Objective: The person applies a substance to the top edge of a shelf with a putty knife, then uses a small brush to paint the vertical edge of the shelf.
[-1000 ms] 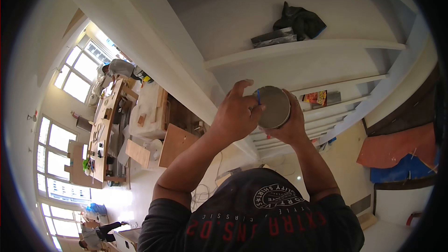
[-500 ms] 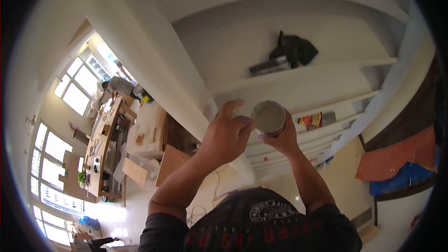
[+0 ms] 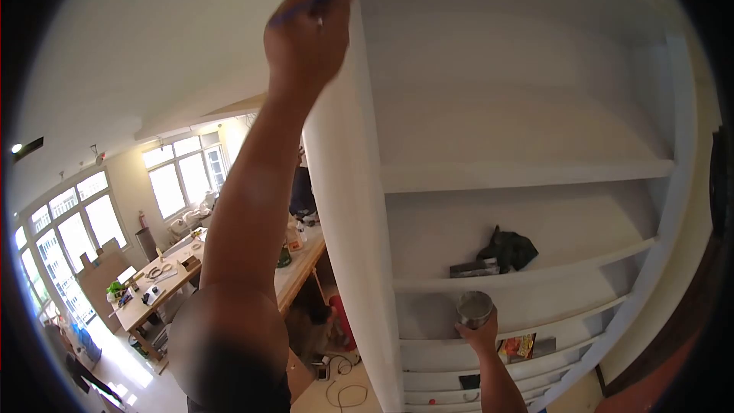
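My left hand (image 3: 310,38) is raised high at the upper left, its fingers closed around a thin blue stick-like tool (image 3: 289,14). The tool's tip reaches the front edge of the white shelf unit's upright (image 3: 345,153); whether it touches cannot be made out. Lower down on the right, my right hand (image 3: 482,334) grips a round grey container (image 3: 474,306) in front of the shelves. The container's open top faces me and shows grey inside. A dark cloth (image 3: 511,249) and a grey box-like item (image 3: 474,268) lie on a shelf above it.
Colourful packet (image 3: 520,346) on a lower shelf. At the left, a long worktable (image 3: 172,279) carries tools and rolls; a nearer wooden table (image 3: 302,264) holds bottles. A cable (image 3: 348,394) lies on the floor. Other people are partly visible behind the upright and at the lower left.
My left hand has moved up and away from the container to the upright's edge. My right hand and the container now appear lower in view. The view has tilted upward, showing more upper shelving.
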The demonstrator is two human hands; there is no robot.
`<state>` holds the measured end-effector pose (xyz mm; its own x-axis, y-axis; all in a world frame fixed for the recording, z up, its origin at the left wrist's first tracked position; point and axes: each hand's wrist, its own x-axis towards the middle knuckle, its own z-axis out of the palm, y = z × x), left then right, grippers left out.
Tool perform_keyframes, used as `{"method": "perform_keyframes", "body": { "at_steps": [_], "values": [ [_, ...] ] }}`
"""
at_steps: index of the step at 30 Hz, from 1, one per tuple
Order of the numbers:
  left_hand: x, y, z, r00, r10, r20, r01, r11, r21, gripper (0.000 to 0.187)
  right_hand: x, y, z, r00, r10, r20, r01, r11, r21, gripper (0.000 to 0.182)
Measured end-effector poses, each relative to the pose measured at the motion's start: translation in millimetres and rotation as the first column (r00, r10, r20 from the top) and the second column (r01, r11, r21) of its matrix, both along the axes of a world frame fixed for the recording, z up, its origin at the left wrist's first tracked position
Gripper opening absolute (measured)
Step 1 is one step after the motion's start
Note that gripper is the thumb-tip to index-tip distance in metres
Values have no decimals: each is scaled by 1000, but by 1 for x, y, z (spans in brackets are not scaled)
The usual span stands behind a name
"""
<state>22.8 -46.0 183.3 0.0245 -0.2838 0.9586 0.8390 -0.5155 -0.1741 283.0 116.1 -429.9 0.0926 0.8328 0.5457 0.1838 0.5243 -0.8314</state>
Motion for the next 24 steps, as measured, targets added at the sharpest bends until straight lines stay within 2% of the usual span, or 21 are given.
{"method": "perform_keyframes", "body": {
  "at_steps": [2, 5, 8, 11, 14, 17, 20, 24],
  "values": [
    [-12, 10, 45, 995, -81, 49, 82, 996, -21, 35, -1, -2, -2, 1000, -8, -26, 8, 1000, -14, 105],
    [-16, 25, 92, 975, -217, 52, 213, 975, 60, 21, -2, -7, 6, 999, -20, -45, 18, 999, -40, 106],
    [-18, 29, 118, 985, -153, 83, 147, 987, 71, 25, -2, -12, 9, 999, -26, -42, 24, 999, -45, 107],
    [-24, 41, 145, 978, -201, 63, 193, 974, 116, 27, -1, -4, -3, 999, -29, -40, 28, 999, -26, 107],
    [-24, 40, 155, 986, -142, 88, 133, 986, 97, 26, -1, 1, -8, 998, -19, -52, 18, 1000, -20, 109],
    [-23, 53, 162, 969, -228, 90, 216, 968, 131, 24, -1, 2, -12, 999, -11, -53, 12, 1000, 20, 110],
    [-18, 56, 158, 969, -223, 108, 204, 966, 161, 24, -1, -4, -4, 1000, -5, -28, 5, 1000, 3, 110],
    [-18, 60, 152, 986, -124, 108, 103, 977, 185, 27, 1, -2, -8, 1000, 2, 9, -1, 1000, -26, 111]
  ]
}}
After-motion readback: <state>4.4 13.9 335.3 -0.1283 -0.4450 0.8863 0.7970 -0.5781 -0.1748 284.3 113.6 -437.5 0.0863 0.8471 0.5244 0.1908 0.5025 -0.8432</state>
